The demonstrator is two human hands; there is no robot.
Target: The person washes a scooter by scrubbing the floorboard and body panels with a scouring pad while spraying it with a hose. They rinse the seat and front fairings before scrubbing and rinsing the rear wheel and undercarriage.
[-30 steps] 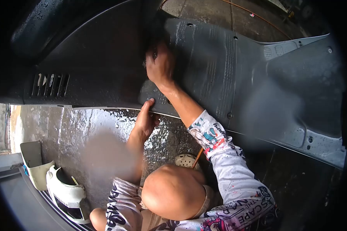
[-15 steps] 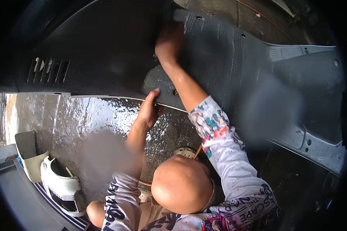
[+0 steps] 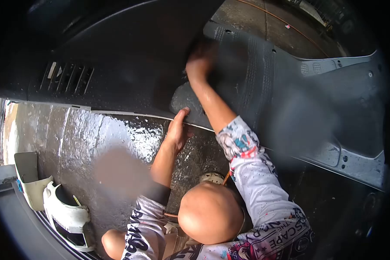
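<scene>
Presently, head view: I crouch with my bare knee [image 3: 210, 212] low before me, and I work with 2 hands at the dark panel [image 3: 255, 86].
Step in hand: I judge that my right hand is working over the panel face while my left hand steadies its near rim.
Next move's need: in my judgement, another pass would need the left thumb firm at the rim and the right wrist loose, because the surface looks wet and may be slippery.
Left hand [image 3: 176, 132]: narrow, closed on the rim, with the thumb on top and the fingers curled below; the forearm rises from the lower left and leans a little to the right.
Right hand [image 3: 200, 60]: it is above the panel, near the slotted section [image 3: 117, 86]; it is blurred, so I cannot tell if it is open, closed or holding something. The arm reaches far forward, and the forearm slants up and to the left.
Panel place: it lies across the view in front of my knee, beyond the wet floor [image 3: 91, 130] under my left forearm.
Left side: 1 white shell [image 3: 69, 212] rests beside 1 pale curved piece [image 3: 37, 190].
</scene>
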